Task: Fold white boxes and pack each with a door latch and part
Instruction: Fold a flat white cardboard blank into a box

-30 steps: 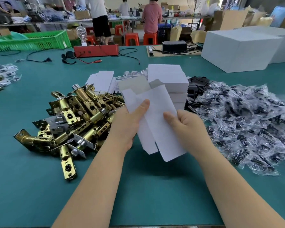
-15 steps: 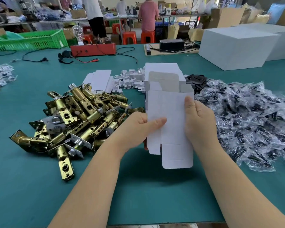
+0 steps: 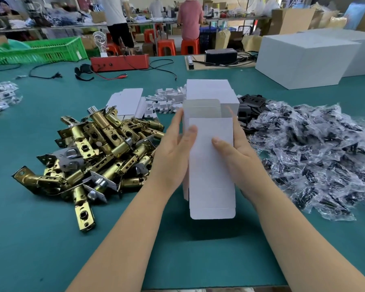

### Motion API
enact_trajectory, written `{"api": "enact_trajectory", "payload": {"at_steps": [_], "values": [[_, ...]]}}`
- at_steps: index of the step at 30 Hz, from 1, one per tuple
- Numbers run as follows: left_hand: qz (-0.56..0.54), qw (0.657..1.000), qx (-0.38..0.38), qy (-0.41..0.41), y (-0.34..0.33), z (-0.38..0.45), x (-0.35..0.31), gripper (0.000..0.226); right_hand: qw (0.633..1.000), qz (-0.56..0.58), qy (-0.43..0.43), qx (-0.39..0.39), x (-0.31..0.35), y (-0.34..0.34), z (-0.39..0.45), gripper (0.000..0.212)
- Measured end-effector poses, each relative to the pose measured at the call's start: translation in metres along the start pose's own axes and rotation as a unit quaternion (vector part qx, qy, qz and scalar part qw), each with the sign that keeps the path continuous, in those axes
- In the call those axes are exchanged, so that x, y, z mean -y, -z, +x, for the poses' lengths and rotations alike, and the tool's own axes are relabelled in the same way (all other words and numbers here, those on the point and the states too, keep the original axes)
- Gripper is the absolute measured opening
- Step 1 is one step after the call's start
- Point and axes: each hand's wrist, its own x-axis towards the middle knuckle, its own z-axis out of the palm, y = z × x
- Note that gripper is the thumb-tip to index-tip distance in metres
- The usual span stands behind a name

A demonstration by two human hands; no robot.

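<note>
Folding: a white box blank [image 3: 211, 165] was held upright above the near middle of the bench [image 3: 51, 239], between both hands.
Left hand [image 3: 173, 152]: clamped on the blank's left edge, thumb laid on the front panel.
Right hand [image 3: 234, 150]: clamped on the right edge, thumb on the front panel.
Change: half a second before, the blank was squarer to the camera and nearly flat; now it was opened into a sleeve, top flap [image 3: 201, 108] raised.
Meaning: the end flaps were judged still to be tucked; nothing was packed yet.
Door latches [image 3: 93, 152]: heaped towards the bench's left edge.
Bagged parts [image 3: 314, 150]: piled towards the right edge.
Flat blanks [image 3: 209, 89]: stacked just behind the held blank.
</note>
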Motion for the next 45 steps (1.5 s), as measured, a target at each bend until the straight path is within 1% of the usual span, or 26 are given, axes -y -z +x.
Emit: {"api": "enact_trajectory", "payload": {"at_steps": [2,3,6,8,9,11,12,13,15,16,17,18,19,21,25,27,28,30,31,32,35,37,39,41,42,45], "values": [[-0.034,0.998,0.043,-0.005,-0.002,-0.001,0.000,0.069,1.000,-0.028,0.002,-0.007,-0.002,0.000,0.000,0.073],[-0.048,0.998,0.047,-0.013,-0.003,-0.002,0.000,0.066,1.000,-0.029,0.004,-0.011,-0.004,0.000,0.001,0.069],[-0.074,0.996,0.037,-0.031,-0.006,-0.005,0.001,0.051,0.999,0.005,0.012,-0.047,-0.004,0.000,0.003,0.041],[-0.068,0.996,0.043,-0.025,-0.007,-0.004,0.000,0.039,0.996,-0.015,0.021,-0.083,-0.003,-0.001,0.003,0.025],[-0.069,0.997,0.041,-0.021,-0.007,-0.003,-0.001,0.031,0.995,-0.025,0.029,-0.094,-0.003,-0.001,0.003,0.019],[-0.065,0.998,0.009,-0.019,-0.006,-0.001,-0.002,0.016,0.993,-0.050,0.044,-0.101,-0.005,-0.002,0.001,0.013],[-0.056,0.998,-0.009,-0.018,-0.005,0.000,-0.001,0.017,0.992,-0.068,0.046,-0.099,-0.005,-0.003,0.000,0.011],[-0.049,0.998,-0.026,-0.010,-0.004,0.000,-0.002,0.029,0.991,-0.089,0.045,-0.091,-0.005,-0.004,0.000,0.009],[-0.056,0.996,-0.061,0.025,-0.001,0.003,-0.003,0.047,0.991,-0.113,0.029,-0.065,-0.005,-0.004,0.000,0.009],[-0.059,0.995,-0.075,0.040,0.002,0.004,-0.003,0.048,0.992,-0.116,0.020,-0.049,-0.005,-0.004,0.000,0.009],[-0.069,0.993,-0.081,0.045,0.004,0.005,-0.003,0.041,0.992,-0.122,0.014,-0.035,-0.005,-0.003,0.001,0.009],[-0.091,0.992,-0.080,0.043,0.006,0.006,-0.003,0.028,0.991,-0.133,0.013,-0.024,-0.005,-0.001,0.001,0.010],[-0.112,0.990,-0.070,0.048,0.008,0.006,-0.004,0.019,0.989,-0.145,0.017,-0.015,-0.005,0.000,0.001,0.010],[-0.132,0.988,-0.037,0.073,0.012,0.007,-0.006,0.040,0.987,-0.159,0.024,-0.002,-0.004,0.001,0.000,0.011],[-0.122,0.985,0.050,0.111,0.019,0.006,-0.011,0.049,0.987,-0.158,0.002,0.008,-0.005,0.000,-0.001,0.010],[-0.119,0.985,0.065,0.104,0.020,0.005,-0.012,0.053,0.990,-0.139,-0.014,0.000,-0.004,-0.001,0.001,0.018],[-0.115,0.986,0.069,0.096,0.020,0.004,-0.012,0.050,0.991,-0.129,-0.018,-0.009,-0.004,-0.001,0.002,0.024],[-0.105,0.987,0.090,0.083,0.017,0.003,-0.014,0.028,0.993,-0.111,-0.023,-0.037,-0.002,0.001,0.002,0.041],[-0.091,0.987,0.105,0.079,0.015,0.002,-0.015,0.027,0.993,-0.104,-0.023,-0.047,-0.001,0.001,0.002,0.050],[-0.073,0.988,0.111,0.078,0.014,0.001,-0.014,0.032,0.993,-0.103,-0.019,-0.050,0.000,0.002,0.002,0.055],[-0.037,0.990,0.103,0.093,0.014,0.004,-0.011,0.024,0.990,-0.129,-0.013,-0.053,-0.001,0.004,0.002,0.059],[-0.024,0.981,0.142,0.128,0.017,0.004,-0.008,0.030,0.987,-0.145,-0.018,-0.061,-0.002,0.004,0.002,0.062],[-0.015,0.975,0.179,0.130,0.020,0.003,-0.006,0.024,0.985,-0.153,-0.028,-0.069,-0.002,0.005,0.003,0.065],[-0.009,0.977,0.177,0.121,0.020,0.002,-0.007,0.025,0.985,-0.156,-0.037,-0.066,-0.002,0.005,0.003,0.063],[-0.013,0.979,0.168,0.116,0.020,0.001,-0.007,0.028,0.986,-0.151,-0.041,-0.061,-0.002,0.006,0.002,0.058],[-0.034,0.988,0.108,0.107,0.018,0.003,-0.005,0.036,0.993,-0.085,-0.065,-0.052,0.003,0.008,0.004,0.041]]}}
